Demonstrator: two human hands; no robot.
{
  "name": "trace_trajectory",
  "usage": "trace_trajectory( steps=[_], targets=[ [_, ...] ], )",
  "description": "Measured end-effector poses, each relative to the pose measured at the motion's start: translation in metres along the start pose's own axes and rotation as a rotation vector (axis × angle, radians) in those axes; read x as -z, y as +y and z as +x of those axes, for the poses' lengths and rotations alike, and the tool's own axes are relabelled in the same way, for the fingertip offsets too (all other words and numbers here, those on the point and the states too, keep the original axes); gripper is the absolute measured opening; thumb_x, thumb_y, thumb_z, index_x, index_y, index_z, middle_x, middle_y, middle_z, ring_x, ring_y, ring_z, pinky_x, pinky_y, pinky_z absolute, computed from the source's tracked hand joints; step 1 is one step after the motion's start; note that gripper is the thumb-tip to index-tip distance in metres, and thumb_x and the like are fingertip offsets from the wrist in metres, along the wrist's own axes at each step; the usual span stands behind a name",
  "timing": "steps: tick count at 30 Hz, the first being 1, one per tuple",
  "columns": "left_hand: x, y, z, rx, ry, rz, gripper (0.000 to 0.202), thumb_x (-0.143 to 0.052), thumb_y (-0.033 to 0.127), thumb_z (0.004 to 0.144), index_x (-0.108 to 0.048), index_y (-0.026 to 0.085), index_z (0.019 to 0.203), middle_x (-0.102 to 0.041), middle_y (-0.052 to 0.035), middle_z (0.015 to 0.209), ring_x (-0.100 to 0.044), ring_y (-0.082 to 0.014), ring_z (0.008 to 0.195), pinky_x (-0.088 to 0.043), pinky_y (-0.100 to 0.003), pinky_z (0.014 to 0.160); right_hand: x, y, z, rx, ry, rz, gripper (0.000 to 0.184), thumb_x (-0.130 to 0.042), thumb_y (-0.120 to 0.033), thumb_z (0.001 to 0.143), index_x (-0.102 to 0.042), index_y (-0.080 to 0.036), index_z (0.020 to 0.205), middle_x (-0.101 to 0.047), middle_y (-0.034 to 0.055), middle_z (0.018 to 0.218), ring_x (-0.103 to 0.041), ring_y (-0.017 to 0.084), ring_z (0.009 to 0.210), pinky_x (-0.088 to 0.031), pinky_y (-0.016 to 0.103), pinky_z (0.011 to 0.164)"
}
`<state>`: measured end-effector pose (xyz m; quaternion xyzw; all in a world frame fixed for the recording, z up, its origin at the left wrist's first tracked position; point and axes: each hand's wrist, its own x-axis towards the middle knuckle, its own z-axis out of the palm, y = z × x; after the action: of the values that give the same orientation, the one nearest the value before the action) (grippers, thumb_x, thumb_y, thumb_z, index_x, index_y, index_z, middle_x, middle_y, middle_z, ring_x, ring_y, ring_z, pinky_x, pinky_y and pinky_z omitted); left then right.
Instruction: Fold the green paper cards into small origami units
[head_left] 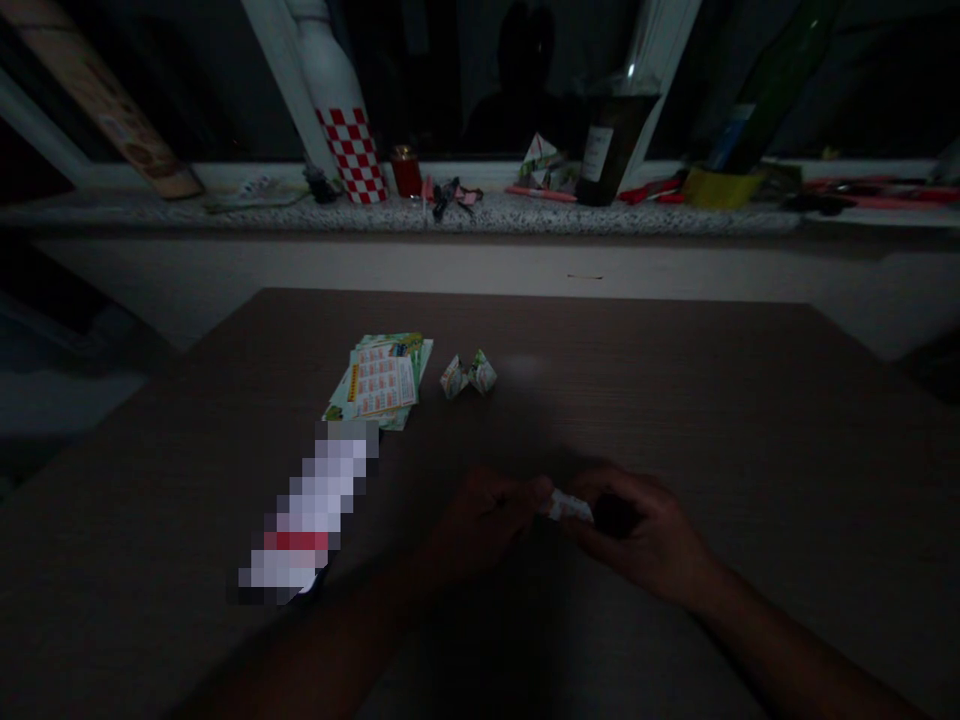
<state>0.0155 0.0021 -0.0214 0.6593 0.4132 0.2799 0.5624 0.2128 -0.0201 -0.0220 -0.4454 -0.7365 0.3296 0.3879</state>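
Observation:
Between my two hands, low over the dark wooden table (675, 380), is a small piece of folded printed paper (570, 506). My left hand (495, 515) pinches its left end between thumb and finger. Around its right end close the thumb and fingertips of my right hand (645, 530). Beyond them stand two small folded paper shapes (469, 375), side by side on the table. To their left lies a loose stack of printed paper slips (379, 380), green and white with orange print. The dim light hides the paper's exact folds.
A lit phone (315, 510), its screen blurred into blocks, lies left of my hands. Along the granite windowsill (480, 215) stand a red-and-white checked bottle (352, 150), a small red jar (406, 172), a dark cup (611, 150), a green bottle (780, 80) and a cardboard tube (112, 100).

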Motion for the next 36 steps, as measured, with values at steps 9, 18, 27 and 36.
trace_trajectory(
  steps=[9,18,27,36],
  targets=[
    [-0.003,0.004,0.000,-0.077,-0.014,0.012,0.030,-0.062,0.041,0.080,-0.061,0.012,0.075,-0.055,0.0011,0.067,-0.048,-0.0104,0.062,-0.036,-0.020,0.057,0.000,0.000,0.002,0.002,-0.053,0.073,0.016,-0.058,-0.020,0.086,-0.066,-0.021,0.100,-0.072,0.0019,0.083,-0.068,0.014,0.073,-0.053,0.022,0.066],
    [-0.002,0.005,0.002,-0.121,0.084,0.193,0.026,-0.054,0.037,0.087,-0.056,0.015,0.073,-0.050,0.0030,0.065,-0.046,-0.0102,0.062,-0.034,-0.021,0.056,0.000,-0.001,0.003,-0.049,-0.104,0.090,0.018,-0.052,-0.024,0.091,-0.065,-0.020,0.103,-0.072,0.0026,0.086,-0.069,0.014,0.078,-0.053,0.021,0.068],
    [-0.012,0.003,0.003,-0.235,0.149,0.501,0.011,-0.052,0.026,0.082,-0.052,0.016,0.076,-0.052,-0.0003,0.072,-0.048,-0.0136,0.065,-0.036,-0.026,0.061,-0.005,-0.001,0.006,-0.044,-0.047,-0.145,0.010,-0.054,-0.019,0.083,-0.060,-0.018,0.075,-0.063,-0.0002,0.062,-0.059,0.012,0.056,-0.044,0.021,0.051],
    [-0.018,-0.001,0.006,-0.162,0.289,0.609,0.010,-0.052,0.024,0.080,-0.057,0.016,0.085,-0.059,-0.0065,0.087,-0.053,-0.0212,0.085,-0.040,-0.034,0.078,-0.012,0.001,0.009,-0.038,0.064,-0.180,0.014,-0.055,-0.024,0.087,-0.064,-0.018,0.079,-0.066,-0.0004,0.064,-0.062,0.012,0.056,-0.046,0.020,0.053]
  ],
)
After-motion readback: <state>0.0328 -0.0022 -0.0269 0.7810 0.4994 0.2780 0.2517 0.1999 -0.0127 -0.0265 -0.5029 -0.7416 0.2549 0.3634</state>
